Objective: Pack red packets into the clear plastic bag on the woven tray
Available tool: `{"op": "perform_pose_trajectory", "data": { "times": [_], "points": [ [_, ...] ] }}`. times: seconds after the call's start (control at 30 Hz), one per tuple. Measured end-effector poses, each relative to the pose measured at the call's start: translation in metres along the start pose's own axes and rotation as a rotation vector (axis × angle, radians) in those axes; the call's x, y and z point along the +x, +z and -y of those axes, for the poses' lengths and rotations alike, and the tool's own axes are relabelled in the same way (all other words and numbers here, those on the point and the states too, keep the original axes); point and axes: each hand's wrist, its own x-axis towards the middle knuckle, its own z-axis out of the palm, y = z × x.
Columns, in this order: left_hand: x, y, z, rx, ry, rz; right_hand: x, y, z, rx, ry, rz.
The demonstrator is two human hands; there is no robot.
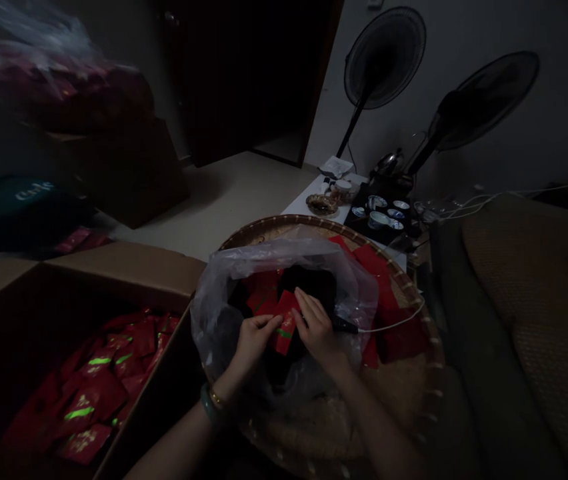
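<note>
A small red packet (287, 325) with gold print and a green band is held up over an open clear plastic bag (219, 300). My left hand (255, 341) pinches its left edge between thumb and fingers. On the other side, my right hand (318, 328) has its thumb and fingers closed at the packet's right and upper edge. Inside the bag are dark contents and more red packets (263, 290). A black handle-like object (345, 325) with a white cord extends beside my right hand; whether that hand touches it, I cannot tell. Beneath the bag is a round woven tray (394, 407).
Several red packets fill a cardboard box (129, 267) at left. Flat red packets (384, 300) lie on the tray's right side. Beyond it stand cups (378, 220), a plate (321, 204) and two fans (387, 57). A woven-topped seat (539, 300) is at right.
</note>
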Motion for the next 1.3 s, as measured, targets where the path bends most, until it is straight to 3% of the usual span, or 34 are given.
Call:
{"op": "perform_pose_trajectory", "data": {
  "times": [0.1, 0.3, 0.6, 0.8, 0.93, 1.1, 1.3],
  "points": [
    [-0.001, 0.0, -0.002, 0.015, 0.002, -0.015, 0.002, -0.002, 0.004, 0.035, 0.002, -0.015],
    [-0.002, -0.001, -0.005, 0.103, 0.043, -0.048, 0.003, -0.006, 0.01, 0.097, 0.22, -0.063],
    [0.0, -0.002, 0.002, 0.151, 0.092, -0.049, 0.004, -0.007, 0.012, 0.142, 0.164, -0.068],
    [-0.004, -0.007, -0.003, 0.473, 0.285, -0.055, 0.004, -0.005, 0.003, 0.166, 0.339, -0.055],
    [-0.007, -0.01, -0.009, 0.745, 0.471, -0.048, 0.001, -0.007, -0.001, -0.036, 0.177, -0.026],
    [-0.004, -0.013, -0.015, 0.844, 0.409, -0.033, 0.001, -0.009, 0.005, -0.024, -0.068, 0.07],
    [-0.002, -0.018, -0.016, 0.859, 0.369, 0.04, 0.002, -0.008, 0.005, 0.138, 0.031, 0.101]
  ]
}}
